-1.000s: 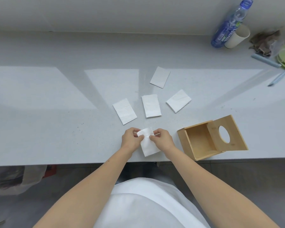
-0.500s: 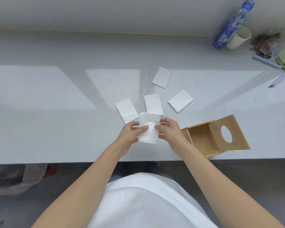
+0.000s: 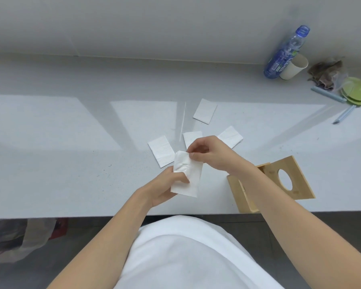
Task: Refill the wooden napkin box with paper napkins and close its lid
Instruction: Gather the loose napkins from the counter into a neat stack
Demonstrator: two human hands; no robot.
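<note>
A white folded napkin (image 3: 193,180) is held above the counter near its front edge. My left hand (image 3: 165,187) grips its lower left part. My right hand (image 3: 209,156) pinches its top edge with thumb and forefinger. The wooden napkin box (image 3: 240,195) lies at the right by the counter edge, its lid (image 3: 292,178) with a round hole swung open; my right forearm hides most of the box's inside. Several more folded napkins lie flat beyond my hands: one at the left (image 3: 161,150), one behind my right hand (image 3: 191,138), one at the right (image 3: 230,136), one farther back (image 3: 205,111).
At the back right stand a blue bottle (image 3: 283,55) and a white cup (image 3: 294,66), with a brown cloth (image 3: 326,73), green lids (image 3: 355,90) and pale blue pens (image 3: 327,94). The grey counter (image 3: 71,163) ends just before my body.
Both hands lifted the napkin off the counter. My right hand then moved up to pinch its top edge, while my left hand holds its lower part.
</note>
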